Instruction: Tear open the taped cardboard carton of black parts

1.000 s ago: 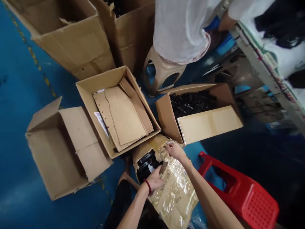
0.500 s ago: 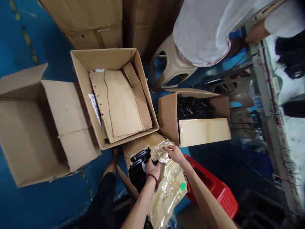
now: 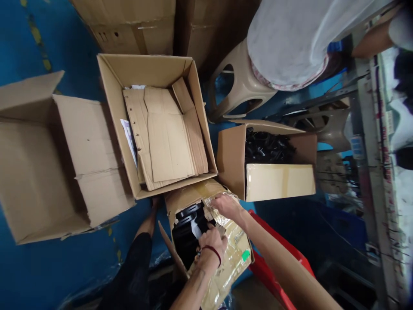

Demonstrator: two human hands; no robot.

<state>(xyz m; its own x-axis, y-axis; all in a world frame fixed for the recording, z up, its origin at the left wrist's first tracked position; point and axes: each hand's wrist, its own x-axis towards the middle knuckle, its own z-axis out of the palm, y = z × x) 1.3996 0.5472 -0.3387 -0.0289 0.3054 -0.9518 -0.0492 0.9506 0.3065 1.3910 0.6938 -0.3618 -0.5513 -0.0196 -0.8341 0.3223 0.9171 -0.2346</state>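
Note:
In front of me stands a battered cardboard box [image 3: 237,241] wrapped in shiny clear tape, with a green sticker [image 3: 245,255] on its side. Through a ragged hole show black plastic parts [image 3: 187,234], with a pale scrap [image 3: 195,229] lying against them. My left hand [image 3: 213,242], a dark red band at its wrist, is closed on the torn cardboard at the hole's edge. Just beyond it, my right hand [image 3: 226,206] pinches the taped cardboard at the hole's far right corner. The fingertips of both hands are partly hidden.
A large open box [image 3: 140,194] holding flattened cardboard stands ahead. Another open box [image 3: 103,168] lies left. At right, a box [image 3: 280,183] contains black parts, near a red plastic container [image 3: 271,275]. Someone in pale clothing sits on a beige stool [image 3: 238,82].
My right hand has shifted left along the taped cardboard, closer to the hole. My left hand has drawn back toward me and right, now on the torn edge.

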